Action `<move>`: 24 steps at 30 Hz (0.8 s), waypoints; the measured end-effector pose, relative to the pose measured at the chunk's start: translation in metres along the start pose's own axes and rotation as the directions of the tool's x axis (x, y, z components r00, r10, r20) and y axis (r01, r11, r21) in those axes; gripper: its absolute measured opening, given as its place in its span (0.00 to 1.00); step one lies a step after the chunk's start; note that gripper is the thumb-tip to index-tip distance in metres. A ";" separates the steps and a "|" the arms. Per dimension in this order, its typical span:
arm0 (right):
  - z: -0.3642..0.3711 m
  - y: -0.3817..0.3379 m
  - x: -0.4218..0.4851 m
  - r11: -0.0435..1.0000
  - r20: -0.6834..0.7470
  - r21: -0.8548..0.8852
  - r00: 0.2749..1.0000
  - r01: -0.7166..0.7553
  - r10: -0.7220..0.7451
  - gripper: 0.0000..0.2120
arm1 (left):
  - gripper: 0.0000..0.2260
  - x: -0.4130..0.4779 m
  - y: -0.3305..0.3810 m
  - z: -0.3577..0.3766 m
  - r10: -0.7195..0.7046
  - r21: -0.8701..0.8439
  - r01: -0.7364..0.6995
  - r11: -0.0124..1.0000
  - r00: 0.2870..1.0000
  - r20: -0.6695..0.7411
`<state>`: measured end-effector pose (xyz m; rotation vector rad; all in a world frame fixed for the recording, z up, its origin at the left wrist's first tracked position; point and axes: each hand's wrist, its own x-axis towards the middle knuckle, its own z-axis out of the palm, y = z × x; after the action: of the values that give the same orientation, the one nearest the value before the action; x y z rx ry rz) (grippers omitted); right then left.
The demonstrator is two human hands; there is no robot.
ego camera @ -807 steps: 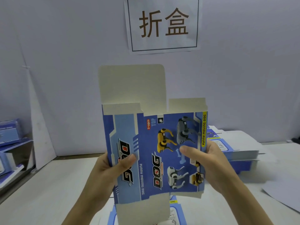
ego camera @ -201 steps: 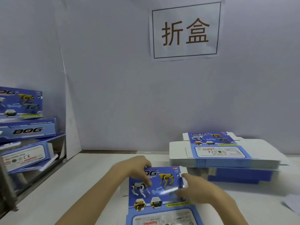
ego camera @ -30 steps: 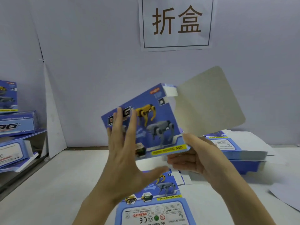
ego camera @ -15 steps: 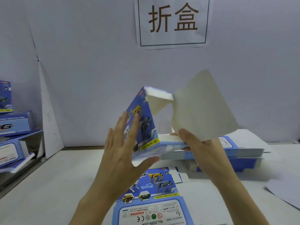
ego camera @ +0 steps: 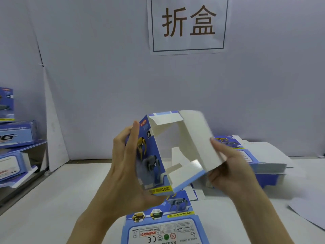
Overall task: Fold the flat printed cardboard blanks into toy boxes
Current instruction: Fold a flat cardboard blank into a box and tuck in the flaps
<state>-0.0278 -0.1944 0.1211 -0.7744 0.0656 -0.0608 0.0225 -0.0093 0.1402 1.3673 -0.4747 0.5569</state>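
Box (ego camera: 154, 166) is sitting half-opened between the hands, left hand (ego camera: 126, 171) gripping its printed side, right hand (ego camera: 233, 173) pinching the white end flap (ego camera: 198, 138); squaring corners first is looking wise before tucking.

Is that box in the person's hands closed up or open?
Open: the box shows its white inside at the end facing the camera, and the big flap pinched by the right hand stands unfolded.
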 end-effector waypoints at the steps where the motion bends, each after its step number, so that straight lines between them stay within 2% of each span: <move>1: 0.002 0.007 0.002 0.985 0.063 0.029 0.984 -0.171 0.169 0.18 | 0.18 -0.004 0.001 0.003 0.030 0.034 -0.031 0.999 0.999 0.023; 3: -0.001 0.019 0.004 0.926 0.200 0.050 0.912 -0.374 0.357 0.28 | 0.15 -0.019 -0.003 -0.003 0.187 0.187 -0.196 0.963 0.980 0.064; 4: -0.003 0.021 0.004 0.904 0.253 0.053 0.882 -0.423 0.398 0.30 | 0.18 -0.026 -0.004 -0.012 0.277 0.292 -0.318 0.902 0.945 0.174; 6: -0.005 0.017 0.003 0.897 0.289 0.017 0.861 -0.441 0.418 0.26 | 0.51 -0.032 -0.015 -0.033 0.406 0.524 -0.577 0.627 0.816 0.412; 7: -0.005 0.013 0.003 0.913 0.260 -0.014 0.881 -0.407 0.396 0.22 | 0.58 -0.032 -0.015 -0.042 0.427 0.548 -0.634 0.546 0.773 0.469; 8: -0.005 0.009 0.003 0.935 0.216 -0.053 0.910 -0.351 0.354 0.20 | 0.60 -0.033 -0.008 -0.044 0.435 0.528 -0.660 0.534 0.750 0.498; 10: -0.006 0.004 0.004 0.968 0.121 -0.133 0.966 -0.213 0.229 0.22 | 0.59 -0.032 0.002 -0.042 0.440 0.494 -0.685 0.536 0.725 0.529; 12: -0.007 -0.002 0.003 0.982 0.052 -0.184 0.998 -0.030 0.040 0.21 | 0.57 -0.032 0.005 -0.042 0.453 0.491 -0.730 0.475 0.682 0.575; 14: -0.007 -0.009 -0.001 0.964 0.056 -0.223 0.989 0.146 -0.136 0.16 | 0.53 -0.035 0.005 -0.043 0.426 0.508 -0.734 0.451 0.677 0.599; 17: -0.005 -0.011 -0.006 0.894 0.079 -0.324 0.951 0.309 -0.300 0.12 | 0.48 -0.038 0.008 -0.042 0.391 0.528 -0.718 0.453 0.692 0.607; 21: -0.005 -0.009 -0.008 0.757 0.046 -0.441 0.854 0.482 -0.517 0.15 | 0.41 -0.038 0.013 -0.043 0.449 0.540 -0.734 0.412 0.679 0.581; 24: -0.003 -0.007 -0.010 0.508 0.144 -0.554 0.677 0.660 -0.722 0.15 | 0.40 -0.039 0.015 -0.041 0.424 0.588 -0.717 0.374 0.696 0.579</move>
<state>-0.0381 -0.2009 0.1240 -1.3745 -0.1467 -0.9094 -0.0177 0.0296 0.1215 2.1922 -1.1306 1.2518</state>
